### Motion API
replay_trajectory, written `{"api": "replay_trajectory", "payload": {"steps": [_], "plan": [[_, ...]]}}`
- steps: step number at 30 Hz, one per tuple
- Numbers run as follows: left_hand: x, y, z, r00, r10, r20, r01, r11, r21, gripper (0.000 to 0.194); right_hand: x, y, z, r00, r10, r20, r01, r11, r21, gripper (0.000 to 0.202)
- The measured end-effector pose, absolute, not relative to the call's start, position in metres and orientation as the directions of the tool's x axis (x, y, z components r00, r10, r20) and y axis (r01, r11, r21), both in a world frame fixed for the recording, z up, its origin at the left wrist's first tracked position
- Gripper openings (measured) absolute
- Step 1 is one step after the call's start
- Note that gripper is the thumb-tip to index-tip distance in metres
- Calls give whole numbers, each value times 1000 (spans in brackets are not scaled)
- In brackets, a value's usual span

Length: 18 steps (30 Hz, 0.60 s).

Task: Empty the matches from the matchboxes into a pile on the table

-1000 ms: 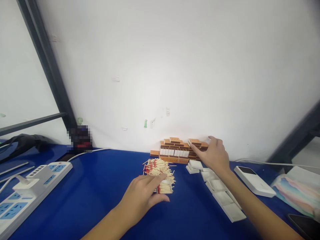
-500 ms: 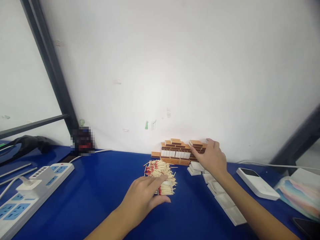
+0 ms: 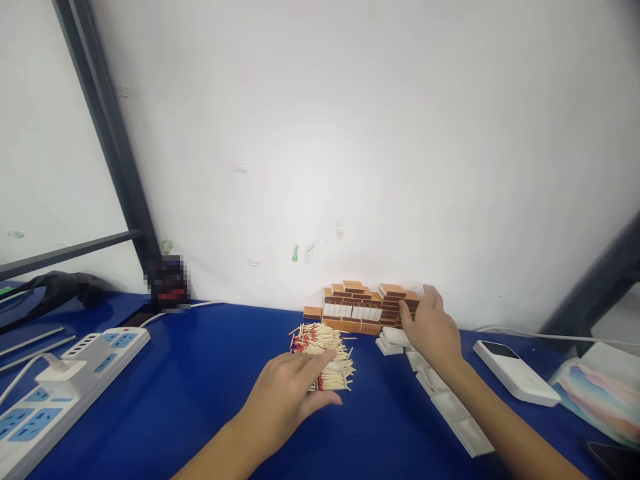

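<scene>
My left hand (image 3: 295, 387) curls around a small white matchbox tray (image 3: 344, 375) filled with matches, low over the blue table. Just beyond it lies a heap of loose red-tipped matches (image 3: 317, 338). Against the wall stands a stack of orange-brown matchboxes (image 3: 353, 327), with several white ends facing me in its middle row. My right hand (image 3: 433, 330) is at the stack's right end, thumb and fingers spread, with nothing visible between them. It partly hides the boxes there. White empty trays (image 3: 453, 412) lie in a row below my right forearm.
A white power strip (image 3: 83, 393) with a plugged-in charger lies at the left. At the right are a white device with a dark screen (image 3: 517, 373), a pastel packet (image 3: 600, 393) and a dark phone-like object (image 3: 613, 460). A white cable (image 3: 550, 335) runs along the wall.
My right hand has moved slightly right and down along the stack, uncovering more of the boxes at its right end. My left hand stays with the tray.
</scene>
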<state>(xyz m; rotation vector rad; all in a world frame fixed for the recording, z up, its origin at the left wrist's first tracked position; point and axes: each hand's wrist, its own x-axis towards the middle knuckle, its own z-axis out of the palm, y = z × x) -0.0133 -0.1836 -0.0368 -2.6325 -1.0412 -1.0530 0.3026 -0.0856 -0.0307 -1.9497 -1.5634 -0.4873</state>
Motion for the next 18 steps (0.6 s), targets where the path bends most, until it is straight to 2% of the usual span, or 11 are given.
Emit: {"api": "replay_trajectory", "payload": {"steps": [4, 7, 9, 10, 11, 13, 15, 18], "plan": [[-15, -181, -38, 503, 565, 654, 646, -749, 150, 58, 301, -92, -25, 205, 743, 637, 977, -115, -181, 64], [-18, -177, -36, 459, 594, 661, 652, -730, 205, 57, 285, -109, -15, 133, 701, 701, 974, 37, -221, 53], [-20, -174, -34, 443, 619, 648, 652, -719, 241, 56, 267, -125, -10, 66, 783, 619, 891, 233, -389, 40], [-21, -172, -34, 448, 620, 644, 639, -726, 255, 56, 256, -133, -10, -4, 865, 502, 801, 303, -516, 37], [-22, -171, -33, 448, 631, 633, 629, -726, 278, 56, 245, -141, -10, -97, 929, 358, 690, 322, -649, 39], [-22, -169, -33, 467, 630, 620, 593, -744, 308, 59, 226, -155, -15, -260, 953, 154, 496, 268, -826, 44], [-22, -168, -34, 484, 603, 634, 561, -770, 303, 59, 212, -165, -22, -349, 935, 67, 368, 202, -908, 47], [-21, -166, -38, 507, 563, 653, 555, -793, 252, 57, 203, -173, -34, -385, 923, 10, 266, 121, -956, 49]]}}
